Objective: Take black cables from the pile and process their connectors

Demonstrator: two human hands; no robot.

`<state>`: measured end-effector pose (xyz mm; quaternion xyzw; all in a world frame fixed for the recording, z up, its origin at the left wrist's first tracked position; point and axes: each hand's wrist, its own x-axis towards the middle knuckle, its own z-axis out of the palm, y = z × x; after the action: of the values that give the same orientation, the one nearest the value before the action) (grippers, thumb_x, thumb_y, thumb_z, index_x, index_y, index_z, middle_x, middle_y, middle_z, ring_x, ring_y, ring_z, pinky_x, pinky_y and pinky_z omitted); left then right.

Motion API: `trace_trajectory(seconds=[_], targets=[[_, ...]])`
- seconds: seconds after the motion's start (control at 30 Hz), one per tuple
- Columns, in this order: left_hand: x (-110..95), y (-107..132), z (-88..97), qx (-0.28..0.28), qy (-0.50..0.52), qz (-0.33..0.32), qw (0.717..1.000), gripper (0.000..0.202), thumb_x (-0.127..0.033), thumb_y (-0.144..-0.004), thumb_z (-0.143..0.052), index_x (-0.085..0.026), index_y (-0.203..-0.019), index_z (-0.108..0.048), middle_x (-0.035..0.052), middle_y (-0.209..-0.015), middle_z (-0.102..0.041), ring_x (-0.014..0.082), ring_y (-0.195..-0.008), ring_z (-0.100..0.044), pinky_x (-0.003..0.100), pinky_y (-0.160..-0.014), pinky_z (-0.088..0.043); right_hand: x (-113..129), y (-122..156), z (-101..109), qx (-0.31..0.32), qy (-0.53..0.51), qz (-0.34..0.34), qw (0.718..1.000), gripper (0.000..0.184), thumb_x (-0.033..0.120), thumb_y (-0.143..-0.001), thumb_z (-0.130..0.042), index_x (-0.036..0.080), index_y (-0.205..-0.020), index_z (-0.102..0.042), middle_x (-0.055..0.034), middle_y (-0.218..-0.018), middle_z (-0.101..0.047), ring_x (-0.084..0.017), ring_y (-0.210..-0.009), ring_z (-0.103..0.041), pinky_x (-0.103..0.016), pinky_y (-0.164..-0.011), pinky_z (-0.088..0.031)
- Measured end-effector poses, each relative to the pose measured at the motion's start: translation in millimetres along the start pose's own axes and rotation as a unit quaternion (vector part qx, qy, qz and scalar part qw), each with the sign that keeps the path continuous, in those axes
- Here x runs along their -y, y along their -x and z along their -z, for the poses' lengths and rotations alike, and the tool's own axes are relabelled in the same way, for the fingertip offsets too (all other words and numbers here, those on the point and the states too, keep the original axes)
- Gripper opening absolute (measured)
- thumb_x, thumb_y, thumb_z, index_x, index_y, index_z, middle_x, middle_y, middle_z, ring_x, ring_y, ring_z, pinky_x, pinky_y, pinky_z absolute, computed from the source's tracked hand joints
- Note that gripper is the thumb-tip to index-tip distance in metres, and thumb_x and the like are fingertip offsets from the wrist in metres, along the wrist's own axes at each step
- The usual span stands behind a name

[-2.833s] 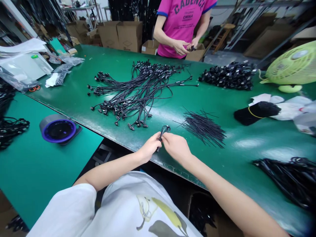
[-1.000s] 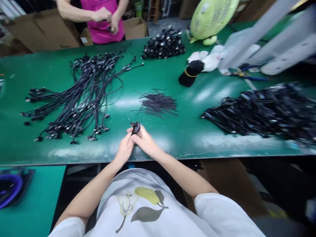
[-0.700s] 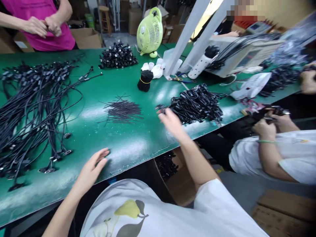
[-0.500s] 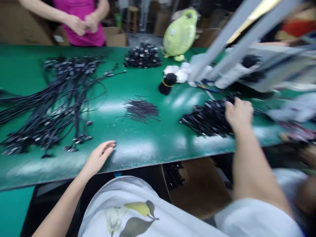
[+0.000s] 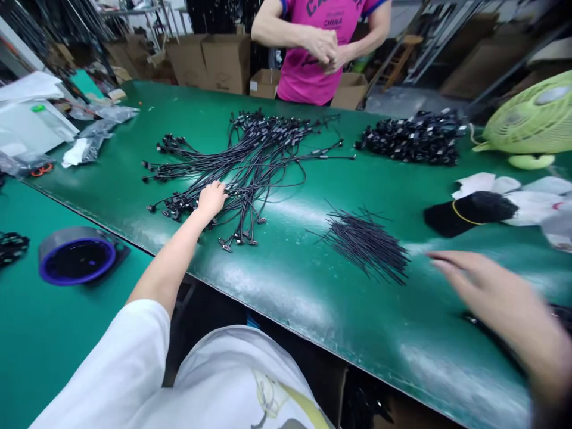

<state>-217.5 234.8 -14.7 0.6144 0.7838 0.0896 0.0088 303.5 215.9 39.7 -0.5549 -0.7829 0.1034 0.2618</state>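
Observation:
My left hand reaches into a spread pile of black cables with small plugs at their ends. Its fingers are bent closed around cable in the near part of the pile, with the fingertips partly hidden. My right hand, smeared by motion, hovers over the green table at the right, its fingers stretched out and nothing seen in them. Nearest to it is a loose heap of thin black ties. Dark cables show partly behind the right forearm.
Across the table a person in a pink shirt holds both hands together. A heap of coiled black cables, a green fan and a banded black bundle stand right. A tape roll lies left.
The view has swung left. My left hand has moved from the table's near edge onto the cable pile. My right hand has come away from the black bundles at the right.

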Motion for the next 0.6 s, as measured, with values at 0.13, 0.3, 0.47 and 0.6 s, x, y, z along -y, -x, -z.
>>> trace_trajectory(seconds=[0.13,0.3,0.47,0.6], targets=[[10.6,-17.2,4.7,-0.006,0.007,-0.04,0.999,0.025,-0.024,-0.093,-0.047,-0.013,-0.106,-0.066,0.0164,-0.12,-0.06,0.0291,-0.112,-0.053,0.042,-0.097,-0.041,48.0,-41.6,-92.0,0.193,-0.075,0.139,0.968,0.028,0.047,-0.09,-0.045,0.033,-0.094,-0.069,-0.0072,-0.102,-0.071,-0.03,-0.096,-0.067,-0.052,-0.09,-0.051],[-4.4,9.5,7.9,-0.092,0.094,-0.134,0.982,0.032,-0.025,-0.096,-0.04,-0.019,-0.116,-0.065,0.0099,-0.127,-0.061,0.0238,-0.116,-0.055,0.035,-0.1,-0.042,141.1,-118.6,-150.4,0.166,-0.076,0.241,0.953,0.032,0.029,-0.095,-0.04,0.018,-0.112,-0.065,-0.0103,-0.113,-0.066,-0.024,-0.107,-0.061,-0.041,-0.096,-0.048],[-25.1,39.0,-12.1,0.063,0.145,-0.199,0.967,0.029,-0.029,-0.089,-0.055,-0.021,-0.114,-0.068,0.0102,-0.113,-0.069,0.0252,-0.105,-0.062,0.034,-0.092,-0.047,203.9,-208.8,-214.3,0.101,-0.008,0.222,0.97,0.049,0.018,-0.092,-0.047,0.014,-0.141,-0.044,-0.0157,-0.141,-0.049,-0.026,-0.122,-0.05,-0.039,-0.099,-0.041],[-5.4,22.3,-7.1,-0.022,0.181,-0.1,0.978,0.035,-0.03,-0.095,-0.043,-0.02,-0.122,-0.063,0.012,-0.119,-0.067,0.0255,-0.111,-0.06,0.037,-0.098,-0.043,215.6,-239.2,-254.3,0.16,0.068,0.211,0.962,0.036,0.014,-0.088,-0.052,0.007,-0.123,-0.059,-0.0219,-0.118,-0.061,-0.03,-0.106,-0.055,-0.045,-0.092,-0.039]])
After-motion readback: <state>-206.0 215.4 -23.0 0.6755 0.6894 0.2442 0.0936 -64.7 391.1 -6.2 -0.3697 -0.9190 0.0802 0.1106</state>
